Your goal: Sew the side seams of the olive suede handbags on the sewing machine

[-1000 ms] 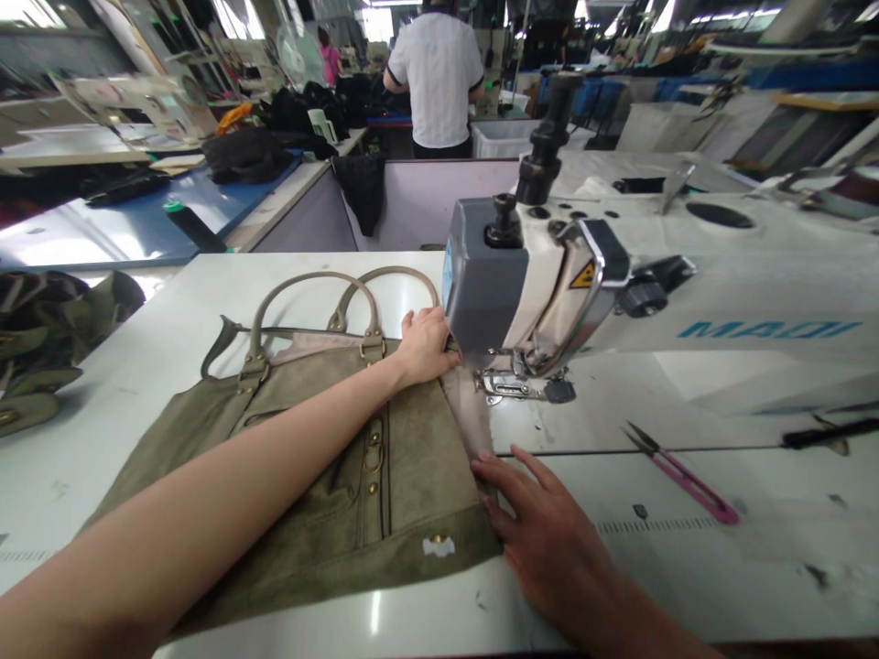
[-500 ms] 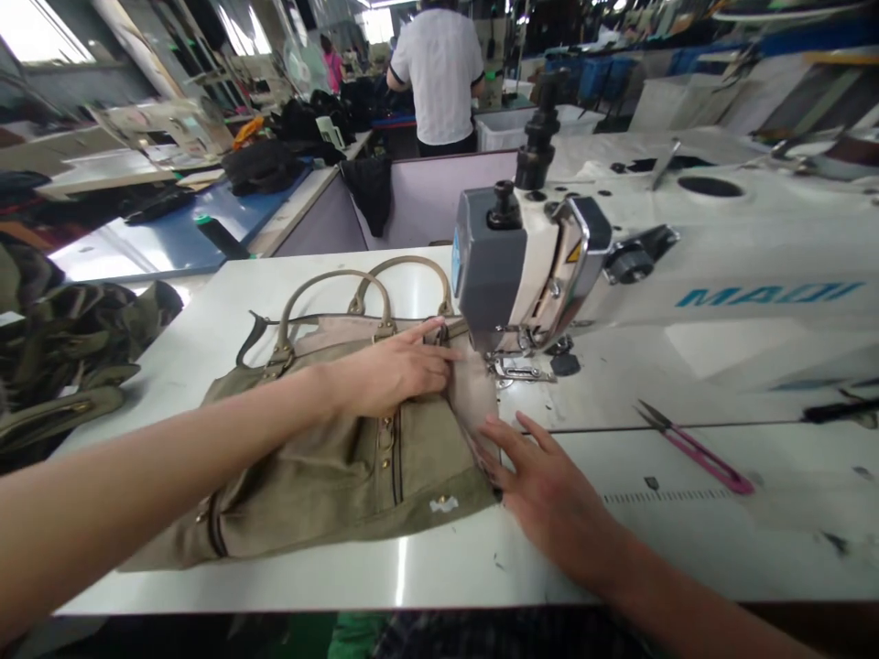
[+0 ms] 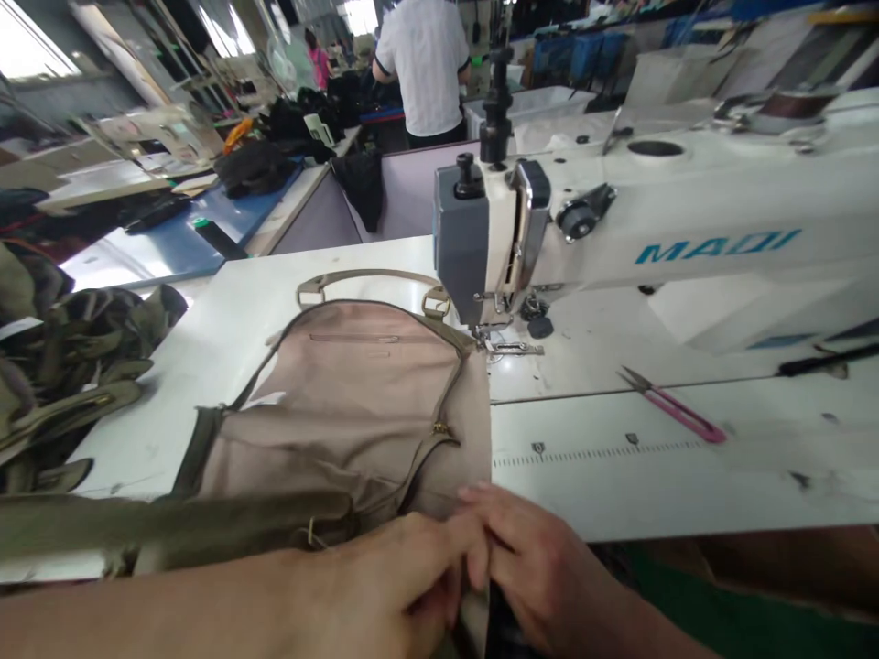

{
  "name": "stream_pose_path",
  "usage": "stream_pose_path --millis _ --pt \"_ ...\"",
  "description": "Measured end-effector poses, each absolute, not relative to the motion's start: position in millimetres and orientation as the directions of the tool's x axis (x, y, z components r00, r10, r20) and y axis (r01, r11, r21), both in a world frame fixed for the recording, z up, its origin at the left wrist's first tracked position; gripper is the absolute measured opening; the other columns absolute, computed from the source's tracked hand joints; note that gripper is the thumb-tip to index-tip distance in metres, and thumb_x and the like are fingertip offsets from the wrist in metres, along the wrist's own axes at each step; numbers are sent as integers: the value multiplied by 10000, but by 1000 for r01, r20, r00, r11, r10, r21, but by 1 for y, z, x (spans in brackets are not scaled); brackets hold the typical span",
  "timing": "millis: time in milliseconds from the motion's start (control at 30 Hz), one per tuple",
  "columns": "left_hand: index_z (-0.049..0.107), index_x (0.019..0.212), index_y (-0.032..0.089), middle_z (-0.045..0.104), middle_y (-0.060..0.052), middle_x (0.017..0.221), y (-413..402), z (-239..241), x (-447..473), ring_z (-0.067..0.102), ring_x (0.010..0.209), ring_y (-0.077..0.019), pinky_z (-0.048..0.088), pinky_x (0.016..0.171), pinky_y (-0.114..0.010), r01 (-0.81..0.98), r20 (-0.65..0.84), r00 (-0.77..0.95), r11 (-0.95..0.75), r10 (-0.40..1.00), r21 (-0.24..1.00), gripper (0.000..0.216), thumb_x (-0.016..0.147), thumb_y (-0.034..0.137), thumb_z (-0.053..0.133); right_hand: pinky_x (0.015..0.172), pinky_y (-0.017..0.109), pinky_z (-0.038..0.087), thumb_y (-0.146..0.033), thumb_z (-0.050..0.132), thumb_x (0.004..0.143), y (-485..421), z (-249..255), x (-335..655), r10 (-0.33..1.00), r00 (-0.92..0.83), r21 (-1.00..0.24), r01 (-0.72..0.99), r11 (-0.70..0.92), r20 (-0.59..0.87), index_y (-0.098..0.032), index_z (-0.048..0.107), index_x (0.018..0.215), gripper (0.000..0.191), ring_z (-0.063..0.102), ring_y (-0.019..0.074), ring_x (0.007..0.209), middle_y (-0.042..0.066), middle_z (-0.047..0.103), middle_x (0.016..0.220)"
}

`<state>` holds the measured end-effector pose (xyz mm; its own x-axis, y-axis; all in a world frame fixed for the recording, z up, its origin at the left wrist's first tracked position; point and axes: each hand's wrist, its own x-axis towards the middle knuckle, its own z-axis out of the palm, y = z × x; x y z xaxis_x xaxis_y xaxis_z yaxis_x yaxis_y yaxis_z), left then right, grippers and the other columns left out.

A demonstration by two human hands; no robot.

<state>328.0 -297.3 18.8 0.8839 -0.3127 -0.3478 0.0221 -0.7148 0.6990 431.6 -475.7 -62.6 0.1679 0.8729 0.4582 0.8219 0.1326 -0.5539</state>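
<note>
An olive handbag (image 3: 343, 366) lies spread on the white table with its zip top gaping, so its pinkish-beige lining shows. One of its handles (image 3: 371, 275) lies towards the back, beside the sewing machine head (image 3: 467, 247). The far end of the lining edge reaches the presser foot area (image 3: 508, 348). My left hand (image 3: 412, 577) is closed on the near edge of the bag, its fingertips partly hidden. Right against it, my right hand (image 3: 528, 549) pinches the same cloth edge. The outer side of the bag hangs over my left forearm side.
Pink-handled thread snips (image 3: 677, 407) lie on the table to the right, by a printed ruler scale. Camouflage and olive pieces (image 3: 82, 357) are heaped at the left. A green-topped thread cone (image 3: 220, 240) lies farther back. A person in a white shirt (image 3: 426, 69) stands beyond.
The bag has been opened out, and its lining now faces up. Both hands have come nearer to me and together, gripping its edge; before, they lay with fingers spread. The view has shifted slightly.
</note>
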Motion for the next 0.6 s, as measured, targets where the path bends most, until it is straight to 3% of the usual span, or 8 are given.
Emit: stream_pose_path --millis 67,133,167,233,333,433,533,600 --pt "540 1128 191 640 -54 1130 -301 19 333 606 986 -156 486 898 -285 -258 -180 893 -797 -412 546 239 906 138 469 1019 382 475 -82 390 885 -480 -62 422 873 168 -593 789 160 459 -85 645 1054 306 573 231 1122 175 652 1103" --pt "470 1275 166 566 -87 1297 -296 18 341 504 1202 -220 361 1050 -388 -455 -65 872 -851 -485 261 346 930 170 443 1018 395 476 -57 369 864 -481 -59 421 883 152 -609 774 173 444 -71 636 1066 335 567 238 1116 182 645 1107" --pt "428 1335 166 545 -91 1324 -291 17 345 482 1222 -242 336 1049 -417 -461 -73 877 -876 -474 144 402 934 194 444 1027 396 470 -47 373 853 -481 -57 421 889 147 -609 775 169 434 -64 630 1088 348 558 239 1131 181 640 1121" --pt "402 1373 180 582 -84 1237 -277 16 353 550 1078 -244 382 926 -417 -366 -157 919 -931 -361 -3 464 913 206 458 1062 389 442 -44 397 862 -480 -56 422 906 125 -584 798 151 405 -48 604 1161 364 532 236 1180 177 627 1177" --pt "463 1320 228 616 -42 978 -261 15 358 562 789 -212 380 754 -408 -282 -256 935 -951 -245 -123 438 885 187 453 1069 371 438 -59 399 925 -478 -60 419 870 146 -520 843 140 470 -60 625 1132 306 561 216 1149 153 652 1150" --pt "517 1260 198 620 -48 910 -261 13 356 547 803 -230 368 761 -422 -274 -239 944 -945 -228 -181 386 879 233 470 1049 361 452 -61 356 957 -475 -66 415 817 169 -490 858 153 551 -74 653 1040 309 606 201 1048 123 687 1021" --pt "584 1180 139 642 -84 1092 -270 8 354 543 939 -237 377 835 -421 -339 -143 939 -907 -311 -251 324 900 234 451 1055 347 437 -62 336 953 -475 -63 417 838 118 -497 845 198 533 -72 647 1046 324 606 192 1015 116 686 990" --pt "598 1177 117 562 -88 1319 -273 6 357 481 1154 -240 334 984 -425 -444 -74 893 -842 -444 -307 328 911 189 422 1061 339 425 -66 340 951 -477 -57 421 869 84 -506 838 202 487 -82 650 1037 322 605 185 1000 115 680 992"
